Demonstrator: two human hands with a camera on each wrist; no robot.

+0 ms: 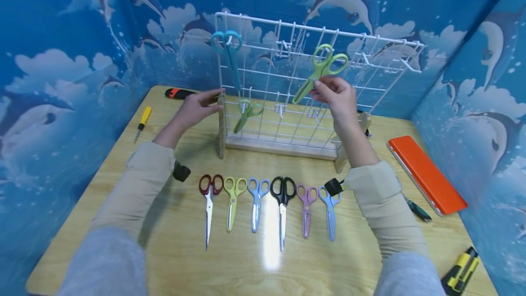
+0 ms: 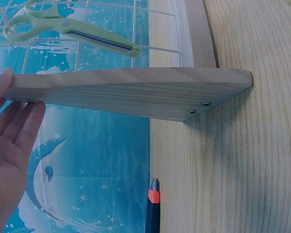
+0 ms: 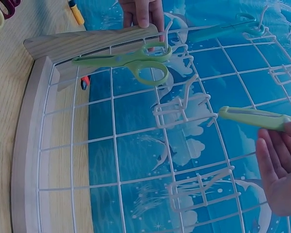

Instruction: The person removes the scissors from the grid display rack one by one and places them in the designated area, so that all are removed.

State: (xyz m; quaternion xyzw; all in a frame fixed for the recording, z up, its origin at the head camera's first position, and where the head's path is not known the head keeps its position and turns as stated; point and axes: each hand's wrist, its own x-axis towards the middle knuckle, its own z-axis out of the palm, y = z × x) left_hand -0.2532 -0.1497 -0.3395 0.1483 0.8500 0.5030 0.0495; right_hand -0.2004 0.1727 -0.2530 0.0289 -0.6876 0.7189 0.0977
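Note:
My right hand (image 1: 340, 99) pinches a pair of green scissors (image 1: 305, 90) near the pivot, handles upward, before the upper part of a white wire rack. In the right wrist view their green blade cover (image 3: 250, 116) points toward the wire hooks. With thumb and fingers on either side, my left hand (image 1: 197, 109) grips the rack's wooden side panel (image 2: 111, 90) at its upper end. Teal scissors (image 1: 232, 60) hang from a hook at the rack's top left. Below them hangs another green pair (image 1: 245, 115), also seen in the right wrist view.
In front of the rack's wooden base (image 1: 283, 147), several scissors lie in a row, including red (image 1: 208, 214), black (image 1: 282, 216) and pink (image 1: 306, 220) pairs. A yellow screwdriver (image 1: 144, 115) lies left. An orange case (image 1: 427, 175) and yellow-black cutters (image 1: 460, 273) lie right.

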